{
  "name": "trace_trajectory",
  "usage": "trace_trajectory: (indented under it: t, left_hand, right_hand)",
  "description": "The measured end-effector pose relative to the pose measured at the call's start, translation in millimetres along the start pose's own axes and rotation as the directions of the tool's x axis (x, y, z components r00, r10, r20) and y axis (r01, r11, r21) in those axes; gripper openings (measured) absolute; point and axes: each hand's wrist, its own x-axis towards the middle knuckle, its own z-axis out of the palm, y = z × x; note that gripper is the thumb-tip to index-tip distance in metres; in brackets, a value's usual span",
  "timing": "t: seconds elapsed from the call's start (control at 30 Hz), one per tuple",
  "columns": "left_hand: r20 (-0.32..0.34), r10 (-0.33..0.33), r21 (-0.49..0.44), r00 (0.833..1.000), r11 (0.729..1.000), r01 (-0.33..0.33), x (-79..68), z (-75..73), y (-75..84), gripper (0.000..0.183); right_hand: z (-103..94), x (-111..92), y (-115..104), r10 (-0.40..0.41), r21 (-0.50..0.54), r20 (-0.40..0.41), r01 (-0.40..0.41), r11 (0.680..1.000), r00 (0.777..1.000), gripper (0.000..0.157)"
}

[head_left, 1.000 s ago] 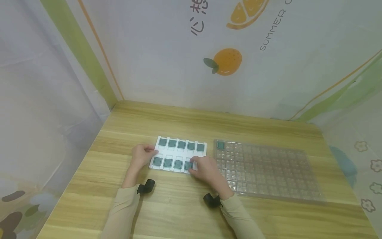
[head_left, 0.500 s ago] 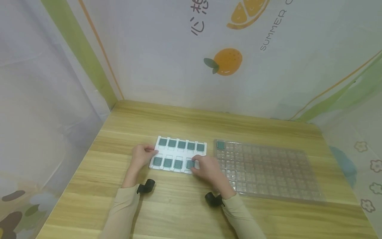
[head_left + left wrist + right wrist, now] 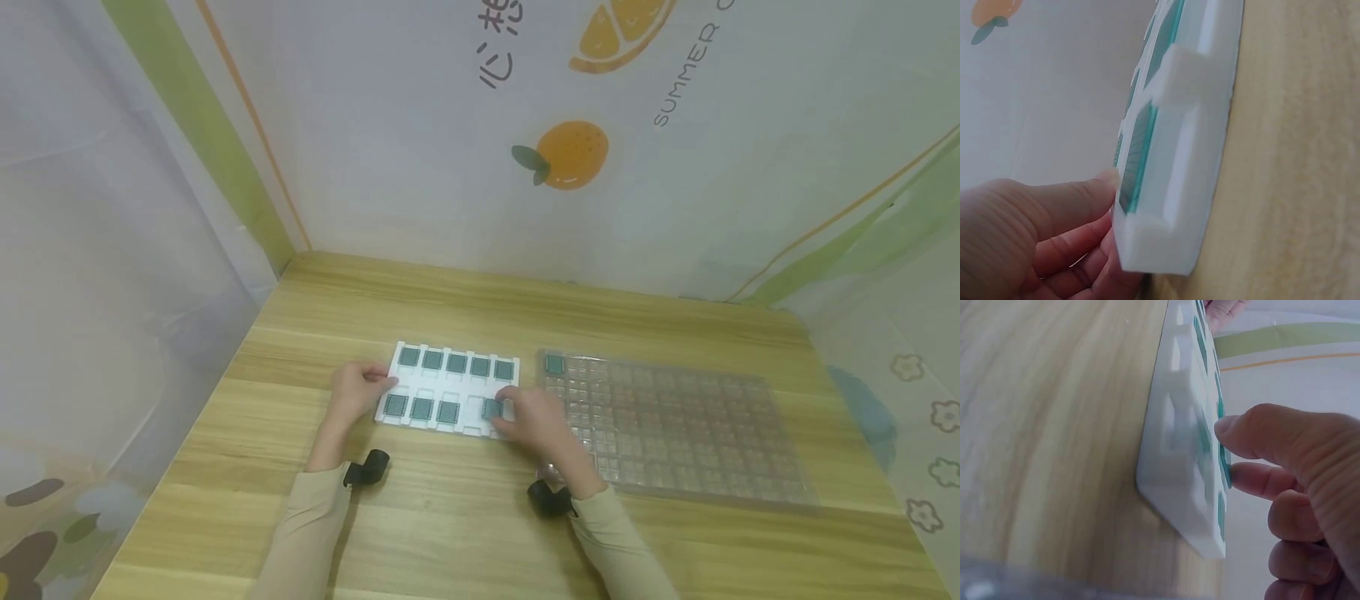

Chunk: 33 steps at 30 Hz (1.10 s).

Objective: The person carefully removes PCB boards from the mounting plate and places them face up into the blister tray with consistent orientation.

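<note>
A white plastic tray (image 3: 459,385) with slots in two rows lies on the wooden table, bearing small green square chips. The left hand (image 3: 356,390) grips its left edge, thumb on top and fingers lower down, as the left wrist view shows. Between thumb and index finger, the right hand (image 3: 534,417) pinches one green chip (image 3: 491,409) over the right end of the front row. Its other fingers are curled back in the right wrist view. Three chips (image 3: 422,408) sit in the front row, a bare slot to their right. Several more chips (image 3: 457,363) fill the back row.
Right of the white tray lies a large clear plastic tray (image 3: 675,429) with many small compartments. One green chip (image 3: 553,364) sits in its back left corner. A printed curtain (image 3: 420,167) hangs behind the table. Black wrist cameras (image 3: 367,468) project from both sleeves.
The right hand has drawn a chip out of its front-row slot and moved it to the right, baring that slot. The left hand and both trays have stayed put.
</note>
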Motion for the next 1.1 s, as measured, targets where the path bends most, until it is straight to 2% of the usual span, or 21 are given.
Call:
trace_trajectory:
  t: [0.77, 1.1]
  left_hand:
    - [0.003, 0.014, 0.013, 1.000, 1.000, -0.014, 0.7, 0.4, -0.8, 0.022]
    - [-0.004, 0.001, 0.013, 1.000, 1.000, 0.000, 2.3, 0.9, -1.8, 0.019]
  right_hand:
    - [-8.9, -9.7, 24.5, 0.069, 0.056, -0.039, -0.067, 0.996, 0.997, 0.027]
    - [-15.2, -12.8, 33.5, 0.064, 0.049, -0.053, -0.061, 0.997, 0.997, 0.024]
